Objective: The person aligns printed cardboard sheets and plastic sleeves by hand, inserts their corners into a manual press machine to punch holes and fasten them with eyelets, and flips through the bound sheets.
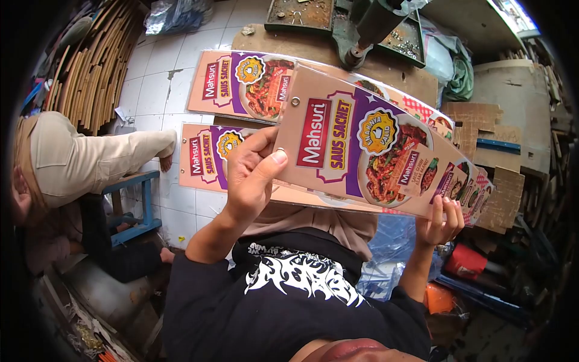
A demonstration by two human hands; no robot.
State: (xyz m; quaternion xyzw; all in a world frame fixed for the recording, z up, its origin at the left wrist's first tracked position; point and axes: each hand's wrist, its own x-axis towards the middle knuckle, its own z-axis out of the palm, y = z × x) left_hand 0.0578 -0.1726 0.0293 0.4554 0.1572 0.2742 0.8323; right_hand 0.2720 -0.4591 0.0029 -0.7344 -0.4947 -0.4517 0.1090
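Your left hand (250,173) is gripping the front sign (383,142) by its left edge, your right hand (442,220) by its lower right edge. Sign is sitting mid-frame, overlapping other signs (210,96). Press (375,30) is standing at frame top. Looks like you're handling or checking the sign; next move is calling for both edges staying supported.

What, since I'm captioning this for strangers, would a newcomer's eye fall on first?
Most likely the bright Mahsuri sheet at centre, with the left hand gripping its left end and the right hand at its lower edge. Similar sheets show partly behind it, left of centre. After that, probably the stacked wooden strips at upper left.
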